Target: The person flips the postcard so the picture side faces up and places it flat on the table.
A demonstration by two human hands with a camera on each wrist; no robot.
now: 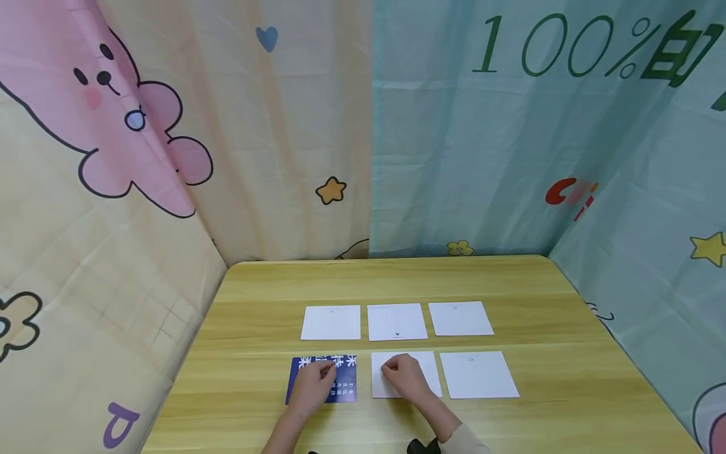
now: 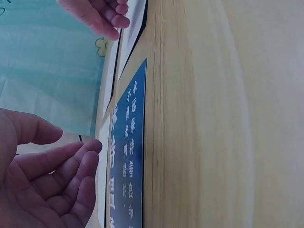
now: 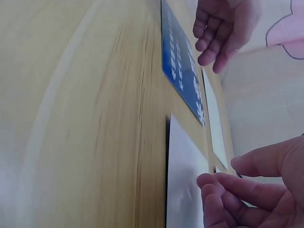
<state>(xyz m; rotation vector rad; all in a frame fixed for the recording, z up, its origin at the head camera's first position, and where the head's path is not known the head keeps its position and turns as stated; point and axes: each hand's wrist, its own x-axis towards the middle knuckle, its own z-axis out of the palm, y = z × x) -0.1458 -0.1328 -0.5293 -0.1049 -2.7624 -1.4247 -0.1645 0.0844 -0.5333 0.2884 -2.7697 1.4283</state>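
Observation:
My left hand (image 1: 310, 386) hovers over a blue card (image 1: 345, 384) with white printed characters, at the left of the front row. In the left wrist view its thumb stands apart from the loosely bent fingers (image 2: 71, 173), and nothing is held. My right hand (image 1: 406, 377) hangs above the middle white card (image 1: 425, 366) of that row and covers part of it. The right wrist view shows its thumb and bent fingers (image 3: 228, 199) with a gap between them and nothing in it. Both cards lie flat on the wooden table (image 1: 255, 378).
Another white card (image 1: 479, 375) lies at the right of the front row. Behind are three more white cards, left (image 1: 331, 323), middle (image 1: 397, 321) and right (image 1: 461, 318). Printed curtains (image 1: 317, 113) hang behind and beside the table. A black object (image 1: 423, 446) shows near my right sleeve (image 1: 466, 441).

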